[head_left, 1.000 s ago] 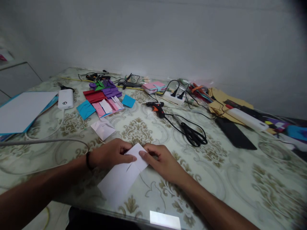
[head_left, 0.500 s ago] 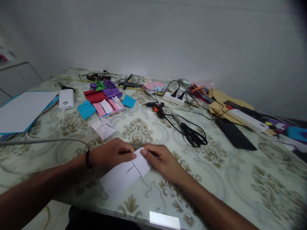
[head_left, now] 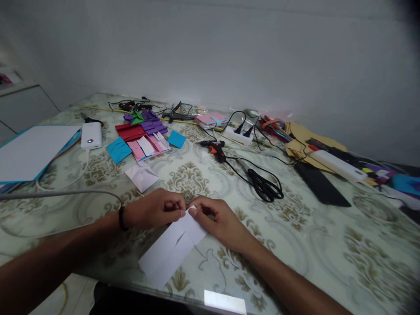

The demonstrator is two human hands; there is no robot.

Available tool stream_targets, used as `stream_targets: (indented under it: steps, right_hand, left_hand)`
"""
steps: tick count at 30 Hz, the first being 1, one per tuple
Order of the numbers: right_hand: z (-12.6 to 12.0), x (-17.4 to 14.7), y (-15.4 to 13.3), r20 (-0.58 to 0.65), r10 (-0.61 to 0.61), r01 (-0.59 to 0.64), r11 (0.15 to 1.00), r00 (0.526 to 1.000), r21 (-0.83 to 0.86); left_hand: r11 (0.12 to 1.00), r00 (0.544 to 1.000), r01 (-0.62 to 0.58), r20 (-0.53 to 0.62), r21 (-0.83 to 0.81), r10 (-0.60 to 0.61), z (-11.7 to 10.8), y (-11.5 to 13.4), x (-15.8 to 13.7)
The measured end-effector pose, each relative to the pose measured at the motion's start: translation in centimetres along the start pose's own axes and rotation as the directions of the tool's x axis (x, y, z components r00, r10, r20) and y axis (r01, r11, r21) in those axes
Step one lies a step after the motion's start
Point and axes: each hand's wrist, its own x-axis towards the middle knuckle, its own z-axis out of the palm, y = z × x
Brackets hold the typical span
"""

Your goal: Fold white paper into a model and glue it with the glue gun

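Both hands pinch the upper end of a white sheet of paper [head_left: 170,253] that has a fold and a small slit near its middle. My left hand [head_left: 157,208], with a black band at the wrist, grips the upper left edge between thumb and fingers. At the upper right corner, my right hand [head_left: 215,218] closes its thumb and fingertips on the same paper. The sheet's lower end slants toward the table's front edge. Just beyond my left hand lies a folded white paper piece [head_left: 141,176].
Folded coloured papers [head_left: 131,132] lie at centre left. A hot glue gun [head_left: 216,148] with coiled black cable sits beyond my right hand, near a power strip [head_left: 238,135]. White sheets [head_left: 33,148] and a power bank [head_left: 92,135] are left; a black phone [head_left: 321,183] lies right.
The paper has turned slightly, its lower end now closer to the table's front edge. Both hands have shifted a little, and their fingertips are nearer each other at its upper end.
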Motion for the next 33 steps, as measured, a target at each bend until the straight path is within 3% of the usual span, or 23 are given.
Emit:
stream_targets:
  steps: [5,10,17,26,33]
  right_hand:
    - [0.6,0.1,0.1,-0.019,0.007,-0.006,1.0,1.0,0.023]
    - [0.7,0.0,0.2,0.004,0.014,-0.014,1.0,1.0,0.025]
    - [0.5,0.0,0.1,-0.012,0.027,-0.027,0.999,1.0,0.028]
    - [-0.1,0.2,0.7,0.05,0.102,-0.101,0.995,0.994,-0.007]
    - [0.0,0.2,0.5,0.024,0.057,-0.056,0.996,0.998,-0.067]
  left_hand:
    - [0.989,0.997,-0.056,-0.046,0.139,0.063,0.9,-0.3,0.3]
    - [0.988,0.995,-0.041,-0.083,0.147,0.054,1.1,-0.4,0.4]
    - [0.948,0.995,-0.103,0.031,0.303,0.098,0.7,-0.6,0.1]
    - [0.972,0.996,0.038,-0.083,0.233,-0.019,0.4,-0.5,0.4]
    - [0.954,0.997,0.003,0.068,0.3,-0.024,-0.2,-0.2,0.4]
